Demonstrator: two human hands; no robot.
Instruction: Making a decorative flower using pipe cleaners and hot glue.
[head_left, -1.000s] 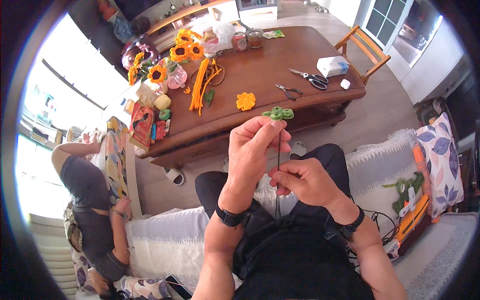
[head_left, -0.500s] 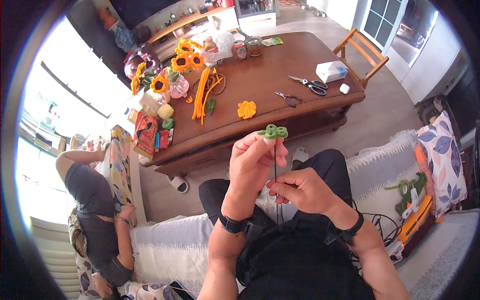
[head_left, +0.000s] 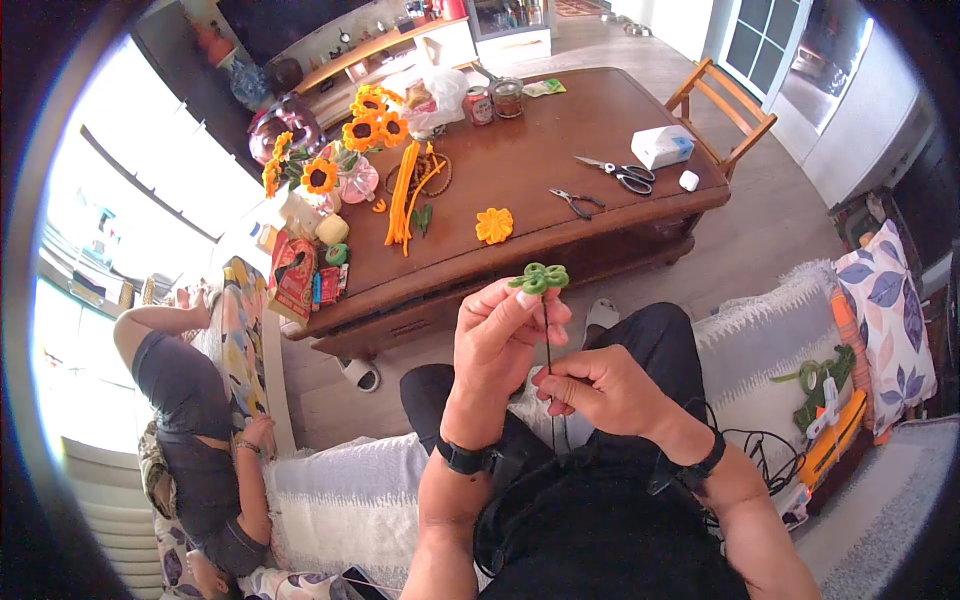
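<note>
While the left hand [head_left: 496, 335] pinches a green looped piece [head_left: 540, 279] by its base, the right hand [head_left: 608, 386] grips the dark stem [head_left: 548, 338] below that piece; beyond the piece, on the brown table [head_left: 575, 125], lie an orange flower [head_left: 494, 226] to its left and pliers [head_left: 570, 197] to its right

The left hand [head_left: 498, 332] holds a green looped piece [head_left: 541, 279] at its fingertips, with a thin dark wire [head_left: 548, 342] below it that the right hand [head_left: 605, 388] pinches lower down. On the brown table [head_left: 545, 145] beyond lie an orange flower [head_left: 494, 226], pliers [head_left: 569, 197], and scissors [head_left: 619, 171] near a white box [head_left: 662, 146]. Orange strips [head_left: 403, 190] lie near some sunflowers [head_left: 362, 133]. Another person [head_left: 195, 485] reclines at the left
</note>
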